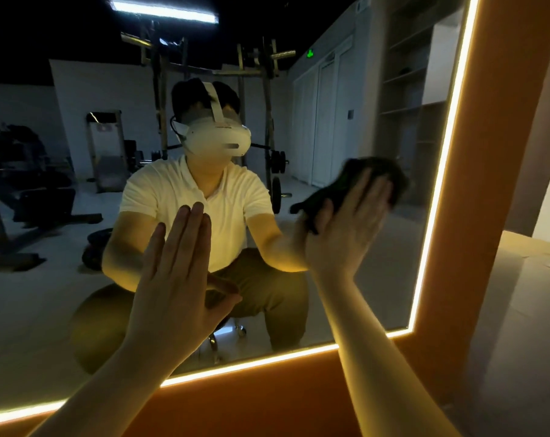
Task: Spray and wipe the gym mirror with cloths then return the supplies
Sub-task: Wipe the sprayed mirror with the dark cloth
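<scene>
Left forearm: enters from the lower left edge, closest to the camera, and rises toward the glass
Left hand (179,272): flat and released, fingers straight and pressed together, pointing up; palm faces the mirror, and whether it touches the glass cannot be told
Right forearm: comes up from the bottom edge right of centre, crossing the lit lower border
Right hand (346,222): fingers spread flat over a dark cloth, pressing it against the glass; blurred at the fingertips
Cloth (366,181): dark and crumpled, sandwiched between the right palm and the mirror, bunching out above and to the left of the fingers
Mirror (346,99): large wall panel filling most of the view; the cloth sits in its right half, near the right-hand border
Light strip (431,197): glowing warm yellow line along the mirror's right and bottom edges
Frame (500,152): orange surround just outside the light strip
Reflection: a crouching person in a pale short-sleeved shirt and olive trousers wearing a white headset (218,138)
Reflected room: a squat rack (258,89) with weight plates behind the person, dark exercise machines at left, white doors at right, a ceiling lamp (165,9) at top
Spray bottle: cannot be seen in this view
</scene>
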`<state>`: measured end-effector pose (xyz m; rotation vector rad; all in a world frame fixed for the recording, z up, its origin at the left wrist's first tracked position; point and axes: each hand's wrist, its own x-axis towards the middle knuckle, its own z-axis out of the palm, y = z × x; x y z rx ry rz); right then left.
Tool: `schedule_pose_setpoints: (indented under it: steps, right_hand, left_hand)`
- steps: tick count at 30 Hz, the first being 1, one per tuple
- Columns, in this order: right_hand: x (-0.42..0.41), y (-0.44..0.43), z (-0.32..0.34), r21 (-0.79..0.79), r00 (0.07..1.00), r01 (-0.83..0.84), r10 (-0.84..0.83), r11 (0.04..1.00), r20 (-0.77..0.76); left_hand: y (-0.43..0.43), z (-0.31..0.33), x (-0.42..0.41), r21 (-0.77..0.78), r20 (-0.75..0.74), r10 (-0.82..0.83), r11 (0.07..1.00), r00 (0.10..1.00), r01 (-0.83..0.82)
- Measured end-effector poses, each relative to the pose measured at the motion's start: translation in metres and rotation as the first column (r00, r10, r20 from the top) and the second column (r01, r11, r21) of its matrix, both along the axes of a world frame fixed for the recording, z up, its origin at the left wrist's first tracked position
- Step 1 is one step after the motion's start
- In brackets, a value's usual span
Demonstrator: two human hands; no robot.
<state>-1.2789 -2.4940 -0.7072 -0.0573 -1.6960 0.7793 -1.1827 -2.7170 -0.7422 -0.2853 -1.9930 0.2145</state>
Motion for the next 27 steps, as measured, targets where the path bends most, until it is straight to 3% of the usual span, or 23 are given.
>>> schedule_pose_setpoints:
  steps: [3, 6, 9, 11, 15, 18, 20, 21, 24, 27]
  right_hand:
    - [0.026, -0.057, 0.005, 0.264, 0.986, -0.151, 0.165, 0.953, -0.034]
    - [0.048, -0.096, 0.0, 0.609, 0.917, -0.305, 0.399, 0.733, -0.022]
    - [0.047, -0.088, -0.007, 0.767, 0.884, -0.287, 0.468, 0.574, -0.02]
    - [0.035, -0.064, -0.013, 0.755, 0.916, -0.229, 0.398, 0.614, -0.046]
    - [0.01, 0.005, -0.039, 0.525, 0.984, -0.119, 0.169, 0.843, -0.048]
    - [-0.005, 0.042, -0.064, 0.071, 0.997, -0.08, 0.079, 0.994, 0.018]
    - [-0.007, 0.042, -0.075, -0.196, 0.994, -0.018, 0.038, 0.98, 0.099]
    - [-0.004, 0.035, -0.078, -0.236, 0.989, 0.006, 0.029, 0.972, 0.144]
    - [0.018, 0.001, -0.084, -0.097, 0.979, -0.053, 0.07, 0.994, 0.19]
    - [0.042, -0.037, -0.094, 0.254, 0.981, -0.156, 0.12, 0.955, 0.15]
  left_hand:
    - [-0.005, -0.007, 0.007, 0.061, -0.018, -0.058, 0.996, 0.998, 0.059]
    - [-0.01, -0.018, 0.015, 0.215, -0.037, -0.075, 0.973, 0.997, 0.081]
    - [-0.011, -0.025, 0.016, 0.234, -0.038, -0.068, 0.969, 0.997, 0.075]
    - [-0.008, -0.027, 0.013, 0.209, -0.035, -0.075, 0.975, 0.997, 0.081]
    - [-0.007, -0.027, 0.012, 0.178, -0.026, -0.04, 0.983, 0.999, 0.044]
    - [-0.01, -0.025, 0.013, 0.158, -0.01, -0.018, 0.987, 1.0, 0.02]
    - [-0.01, -0.025, 0.015, 0.162, -0.004, -0.021, 0.987, 1.0, 0.021]
    - [-0.01, -0.025, 0.015, 0.167, -0.002, -0.024, 0.986, 1.0, 0.024]
    - [-0.007, -0.026, 0.016, 0.189, 0.0, -0.037, 0.981, 0.999, 0.037]
    - [-0.005, -0.029, 0.019, 0.206, 0.01, -0.098, 0.974, 0.995, 0.094]
